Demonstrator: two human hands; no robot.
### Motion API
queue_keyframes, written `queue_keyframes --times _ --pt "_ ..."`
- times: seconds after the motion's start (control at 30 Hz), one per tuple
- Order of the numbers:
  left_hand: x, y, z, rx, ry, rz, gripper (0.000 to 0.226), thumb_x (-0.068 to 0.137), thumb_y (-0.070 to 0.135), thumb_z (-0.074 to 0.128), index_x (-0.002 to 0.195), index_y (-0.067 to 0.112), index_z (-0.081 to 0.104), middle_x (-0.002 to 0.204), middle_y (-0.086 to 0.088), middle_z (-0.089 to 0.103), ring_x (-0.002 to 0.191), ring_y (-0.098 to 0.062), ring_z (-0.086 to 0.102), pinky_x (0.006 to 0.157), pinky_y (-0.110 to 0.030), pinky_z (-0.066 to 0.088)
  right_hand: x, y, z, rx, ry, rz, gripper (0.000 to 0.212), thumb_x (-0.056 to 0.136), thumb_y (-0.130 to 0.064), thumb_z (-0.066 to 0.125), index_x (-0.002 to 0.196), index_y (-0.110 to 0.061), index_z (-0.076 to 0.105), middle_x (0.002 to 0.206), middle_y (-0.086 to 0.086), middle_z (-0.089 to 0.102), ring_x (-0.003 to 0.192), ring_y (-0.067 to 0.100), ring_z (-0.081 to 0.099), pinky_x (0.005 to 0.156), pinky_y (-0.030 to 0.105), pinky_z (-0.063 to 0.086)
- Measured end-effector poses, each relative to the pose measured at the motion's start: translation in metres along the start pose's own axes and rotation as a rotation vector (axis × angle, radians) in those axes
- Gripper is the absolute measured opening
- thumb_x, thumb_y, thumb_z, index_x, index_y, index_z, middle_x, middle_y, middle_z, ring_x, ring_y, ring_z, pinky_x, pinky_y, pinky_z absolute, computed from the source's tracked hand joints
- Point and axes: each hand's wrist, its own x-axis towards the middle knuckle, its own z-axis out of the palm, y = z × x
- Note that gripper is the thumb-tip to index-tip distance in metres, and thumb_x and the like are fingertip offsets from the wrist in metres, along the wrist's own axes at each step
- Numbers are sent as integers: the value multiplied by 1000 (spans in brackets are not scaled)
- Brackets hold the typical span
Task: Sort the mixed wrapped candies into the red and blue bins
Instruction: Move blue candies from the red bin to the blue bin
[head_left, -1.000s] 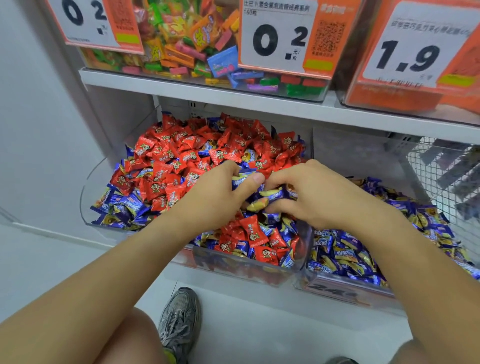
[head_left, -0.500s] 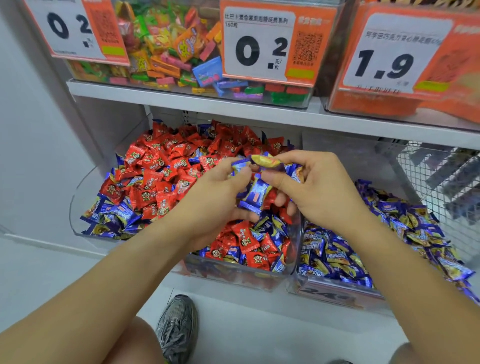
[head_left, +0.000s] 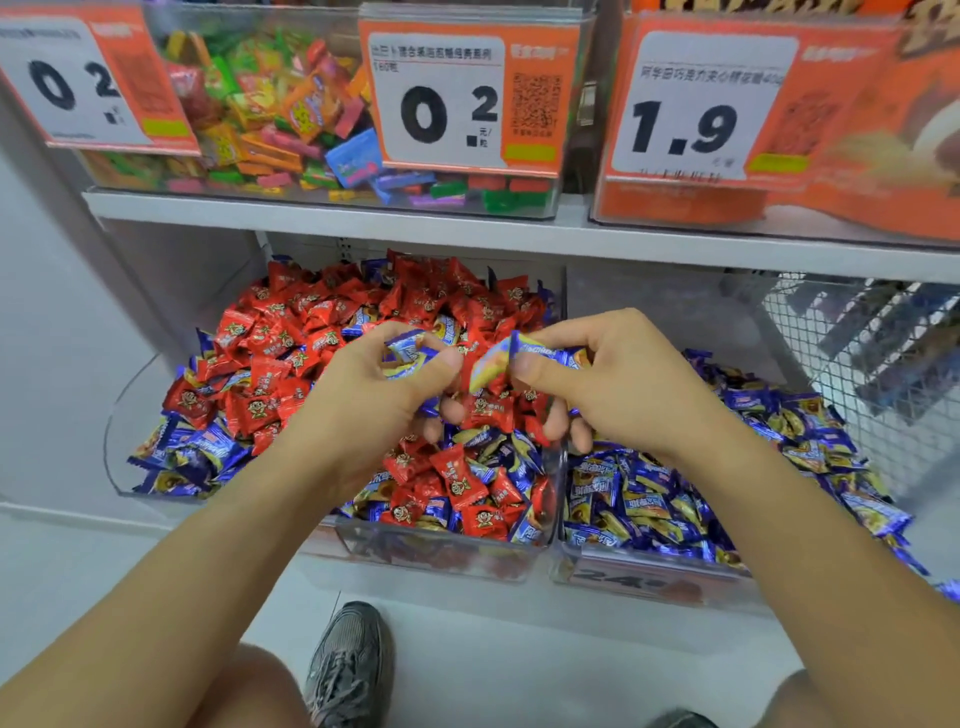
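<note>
Blue-wrapped candies are held in both hands above the mixed bin (head_left: 441, 551). Left hand (head_left: 374, 395): fingers curled round a small clutch of blue candies (head_left: 408, 351). Right hand (head_left: 618, 384): thumb and forefinger pinching one blue-and-yellow candy (head_left: 524, 356), with others apparently tucked under the curled fingers.

Step in hand, as judged: carrying picked blue pieces to the right-hand bin. To do it well, keep the grip closed until the hands are over the blue bin (head_left: 644, 577), clear the shared clear wall between the bins, and release low so nothing bounces back. A red candy (head_left: 485, 410) sits just below the fingers and could be dragged along; check the handful first.

Containers: the mixed bin holds mostly red candies, with blue ones thick along its left and front edges, so much sorting remains. The blue bin holds blue candies only, as far as can be seen. On the shelf (head_left: 363, 228) above, a clear tub (head_left: 291, 119) holds assorted bright sweets behind price cards (head_left: 457, 104).
</note>
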Motion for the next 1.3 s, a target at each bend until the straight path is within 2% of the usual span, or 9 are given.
queue_keyframes --times 0.27,0.4,0.5,0.63,0.73,0.87,1.1,1.2,1.3 --pt "0 5 37 152 -79 37 18 95 13 63 107 2 57 67 -11 64 57 -23 61 52 -31 53 -7 6 2 -131 -14 -136 29 97 -23 61 123 -36 62 55 -12 57 41 -1 55 42 12 38" --pt "-2 14 23 404 -128 11 12 92 8 66 102 6 60 58 -2 59 48 -14 54 44 -26 45 -11 8 -1 -340 18 -239 18 93 -21 61 104 -36 65 73 -7 65 46 6 48 51 21 46" --pt "-11 13 13 546 -201 -85 19 92 14 68 109 11 60 55 5 58 50 -12 51 48 -24 44 -13 2 7 -649 -70 -353 13 87 -37 68 99 -34 65 100 -11 60 92 9 57 84 36 49" --pt "-18 8 7 552 -184 -152 39 91 20 69 126 22 51 59 10 61 50 -8 53 52 -24 48 -8 -9 23 -987 -79 -392 38 78 -44 78 113 -33 66 106 -3 61 99 25 62 71 35 41" --pt "-20 8 2 550 -167 -177 47 90 21 69 126 34 42 86 -1 64 51 -5 55 63 -34 54 -6 -16 33 -1099 -137 -404 52 77 -37 82 125 -37 62 106 1 65 98 28 65 68 35 40" --pt "-19 4 -9 498 -214 -184 34 92 17 68 121 22 51 74 12 62 56 -10 53 58 -31 51 -2 -21 36 -1176 -167 -388 33 78 -28 81 109 -27 71 96 -1 67 88 26 66 68 34 42" --pt "-21 4 -22 286 -155 -86 13 94 14 65 104 8 58 66 -4 56 57 -17 53 49 -29 42 8 -6 8 -660 -178 -304 20 78 -45 80 93 -31 80 78 -17 60 72 2 54 67 18 38" --pt "-19 6 -16 136 -126 -76 19 95 17 63 110 7 57 76 -8 54 63 -17 54 51 -28 41 2 4 -6 -405 -32 -331 17 76 -45 80 86 -31 79 78 -13 65 72 5 58 69 24 45" --pt "-16 13 2 -37 -144 -106 18 95 10 61 111 8 54 85 -11 52 65 -19 52 50 -26 40 -5 15 -23 -162 68 -287 11 81 -40 77 85 -30 75 67 -12 56 51 12 47 52 23 39"
